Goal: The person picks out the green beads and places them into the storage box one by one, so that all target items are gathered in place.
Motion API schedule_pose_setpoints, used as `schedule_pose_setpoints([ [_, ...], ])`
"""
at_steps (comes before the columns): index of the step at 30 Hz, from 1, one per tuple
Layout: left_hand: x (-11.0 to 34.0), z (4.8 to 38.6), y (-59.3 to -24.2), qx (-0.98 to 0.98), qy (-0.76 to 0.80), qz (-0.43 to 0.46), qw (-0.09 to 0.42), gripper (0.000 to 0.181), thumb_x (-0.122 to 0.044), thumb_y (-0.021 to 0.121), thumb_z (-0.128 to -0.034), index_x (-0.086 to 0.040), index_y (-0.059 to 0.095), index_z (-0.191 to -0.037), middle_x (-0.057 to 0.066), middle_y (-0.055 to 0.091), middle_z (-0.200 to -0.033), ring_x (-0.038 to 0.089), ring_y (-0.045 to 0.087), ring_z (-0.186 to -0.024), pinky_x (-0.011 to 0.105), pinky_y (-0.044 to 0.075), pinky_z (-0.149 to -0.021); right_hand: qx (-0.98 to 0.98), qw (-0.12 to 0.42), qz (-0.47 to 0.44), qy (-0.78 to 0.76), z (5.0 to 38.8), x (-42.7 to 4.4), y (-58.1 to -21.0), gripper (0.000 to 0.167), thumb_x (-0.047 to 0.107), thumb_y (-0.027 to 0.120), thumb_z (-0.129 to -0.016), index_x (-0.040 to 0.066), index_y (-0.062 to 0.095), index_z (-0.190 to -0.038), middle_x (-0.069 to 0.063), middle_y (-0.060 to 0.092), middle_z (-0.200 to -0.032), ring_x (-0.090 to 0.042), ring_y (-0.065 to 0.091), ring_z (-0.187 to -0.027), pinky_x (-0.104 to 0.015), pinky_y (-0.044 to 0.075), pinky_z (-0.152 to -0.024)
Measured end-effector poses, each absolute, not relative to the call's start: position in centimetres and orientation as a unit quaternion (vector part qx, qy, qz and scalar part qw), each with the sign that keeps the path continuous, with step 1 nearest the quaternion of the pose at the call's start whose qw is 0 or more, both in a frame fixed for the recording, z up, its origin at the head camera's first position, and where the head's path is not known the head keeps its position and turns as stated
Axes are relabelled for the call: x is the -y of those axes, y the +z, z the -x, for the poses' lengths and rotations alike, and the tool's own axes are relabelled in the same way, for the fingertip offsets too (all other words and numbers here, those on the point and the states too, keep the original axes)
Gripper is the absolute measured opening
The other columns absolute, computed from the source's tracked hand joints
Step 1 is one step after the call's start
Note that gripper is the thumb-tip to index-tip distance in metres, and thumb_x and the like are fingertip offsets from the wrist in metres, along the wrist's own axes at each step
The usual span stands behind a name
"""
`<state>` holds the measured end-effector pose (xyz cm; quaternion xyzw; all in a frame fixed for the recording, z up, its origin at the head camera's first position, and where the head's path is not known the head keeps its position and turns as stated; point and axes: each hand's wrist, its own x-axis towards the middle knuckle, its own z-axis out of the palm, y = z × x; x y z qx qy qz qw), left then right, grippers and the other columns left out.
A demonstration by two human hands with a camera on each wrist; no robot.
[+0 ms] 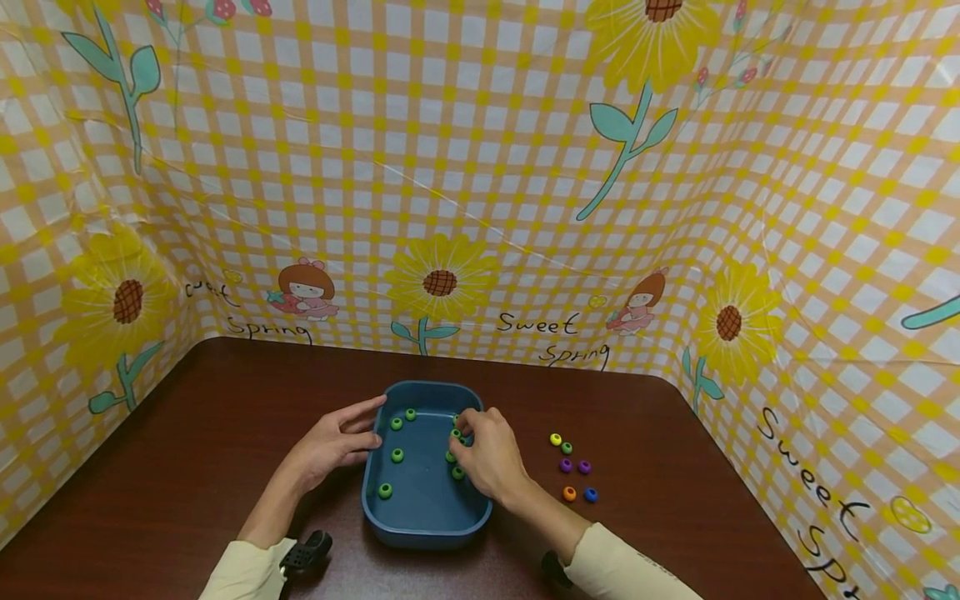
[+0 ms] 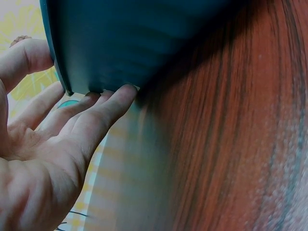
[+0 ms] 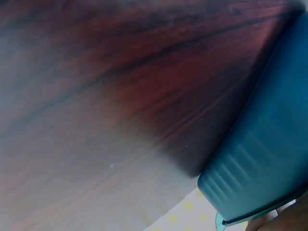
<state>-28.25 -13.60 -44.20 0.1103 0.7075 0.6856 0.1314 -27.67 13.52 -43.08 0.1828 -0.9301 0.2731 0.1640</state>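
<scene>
A blue plastic basin (image 1: 427, 521) stands on the dark wooden table with several green beads (image 1: 397, 456) scattered inside. My left hand (image 1: 330, 446) rests against its left side, fingers spread; the left wrist view shows the fingertips (image 2: 126, 91) touching the outer wall. Over the right side of the basin, my right hand (image 1: 491, 458) reaches in and pinches a green bead (image 1: 455, 434) between thumb and index finger. Other green beads, such as one bead (image 1: 457, 472), lie close by, partly hidden by that hand. In the right wrist view, only a sliver of the hand (image 3: 288, 216) shows.
Right of the basin lie a yellow bead (image 1: 556, 439), a green bead (image 1: 567, 448), two purple beads (image 1: 584, 467), an orange bead (image 1: 569, 494) and a blue bead (image 1: 591, 495). A checked sunflower cloth (image 1: 510, 208) walls the table's back and sides.
</scene>
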Motion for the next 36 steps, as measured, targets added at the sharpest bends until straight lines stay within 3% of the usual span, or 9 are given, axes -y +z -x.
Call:
schedule_pose_setpoints([
  [36, 13.5, 28.22, -44.2, -0.709, 0.685, -0.105, 0.135, 0.066, -0.006, 0.064, -0.0979, -0.013, 0.037, -0.158, 0.024, 0.042, -0.157, 0.039, 0.059, -0.13, 0.046, 0.056, -0.097, 0.928, 0.16, -0.185, 0.28, 27.58, -13.53, -43.43, 0.007, 0.015, 0.074, -0.089, 0.011, 0.071, -0.094, -0.002, 0.067, -0.087, -0.015, 0.05, -0.085, -0.034, 0.043, -0.076],
])
